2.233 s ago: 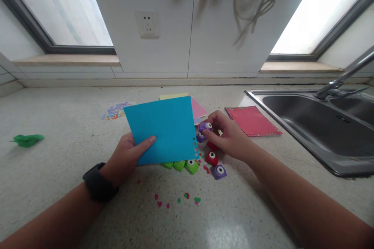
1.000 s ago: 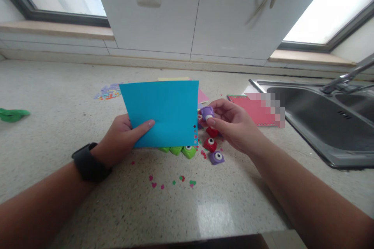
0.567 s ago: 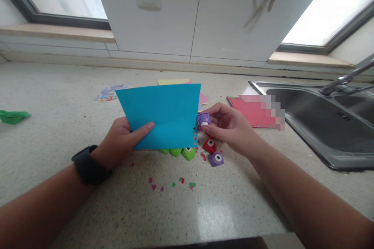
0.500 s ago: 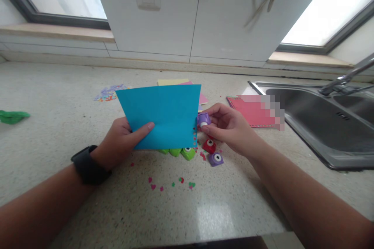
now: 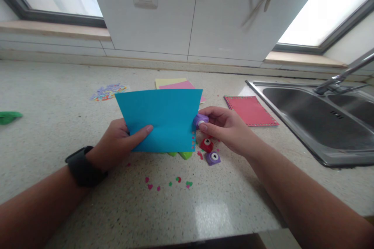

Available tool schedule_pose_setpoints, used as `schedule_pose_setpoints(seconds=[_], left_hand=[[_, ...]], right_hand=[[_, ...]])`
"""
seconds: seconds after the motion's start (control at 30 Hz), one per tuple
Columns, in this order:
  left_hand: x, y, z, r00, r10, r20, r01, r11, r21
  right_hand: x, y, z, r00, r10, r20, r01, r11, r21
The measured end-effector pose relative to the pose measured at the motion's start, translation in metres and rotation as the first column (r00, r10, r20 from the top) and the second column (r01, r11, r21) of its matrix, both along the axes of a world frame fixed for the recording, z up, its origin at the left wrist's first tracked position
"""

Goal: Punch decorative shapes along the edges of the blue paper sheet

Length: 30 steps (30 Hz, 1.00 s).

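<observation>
**Punch at the edge of a held sheet: risks and blind spots**

The left hand (image 5: 117, 146) pinches the blue sheet (image 5: 159, 118) near its lower left, thumb on the front face, holding it above the tabletop (image 5: 58, 97). The right hand (image 5: 226, 126) closes its grip on a purple punch (image 5: 200, 120) set at the sheet's 3 o'clock edge, just above a column of small holes (image 5: 193, 142).

Risks, as judged: the sheet, held at one corner only, may bow or swing so the punch bites off line; a shallow seat in the slot may tear the edge.

Hidden: the slot and the sheet's depth in it; green punches (image 5: 184, 155) at 6 o'clock, mostly covered. A red punch (image 5: 207, 144) lies near.
</observation>
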State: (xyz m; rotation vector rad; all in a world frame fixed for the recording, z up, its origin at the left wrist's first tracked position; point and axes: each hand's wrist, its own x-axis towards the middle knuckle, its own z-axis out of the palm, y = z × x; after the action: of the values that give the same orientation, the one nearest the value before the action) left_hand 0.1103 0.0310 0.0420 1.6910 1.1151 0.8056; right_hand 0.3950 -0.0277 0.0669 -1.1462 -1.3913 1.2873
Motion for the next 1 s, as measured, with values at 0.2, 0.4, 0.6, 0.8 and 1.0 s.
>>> schedule_pose_setpoints(seconds=[0.2, 0.4, 0.6, 0.8, 1.0], left_hand=[[-0.0011, 0.0021, -0.0025, 0.999, -0.040, 0.024, 0.041, 0.999, -0.036], [0.0005, 0.0019, -0.0016, 0.996, -0.072, 0.051, 0.076, 0.993, -0.095], [0.0018, 0.0020, -0.0003, 0.995, -0.050, 0.085, 0.060, 0.992, -0.112], [0.0008, 0.0030, -0.0019, 0.993, -0.049, 0.108, 0.062, 0.990, -0.128], [0.0015, 0.0033, -0.0024, 0.994, -0.046, 0.098, 0.058, 0.991, -0.117]], right_hand=[[-0.0001, -0.0020, 0.0037, 0.998, 0.067, 0.013, -0.065, 0.992, -0.108], [-0.0005, -0.0034, 0.0020, 0.987, 0.160, -0.008, -0.160, 0.974, -0.159], [-0.0036, -0.0028, 0.0006, 0.990, 0.142, 0.007, -0.138, 0.973, -0.182], [-0.0057, -0.0023, -0.0026, 0.992, 0.126, 0.028, -0.119, 0.974, -0.194], [-0.0061, -0.0016, -0.0038, 0.992, 0.123, 0.012, -0.118, 0.972, -0.204]])
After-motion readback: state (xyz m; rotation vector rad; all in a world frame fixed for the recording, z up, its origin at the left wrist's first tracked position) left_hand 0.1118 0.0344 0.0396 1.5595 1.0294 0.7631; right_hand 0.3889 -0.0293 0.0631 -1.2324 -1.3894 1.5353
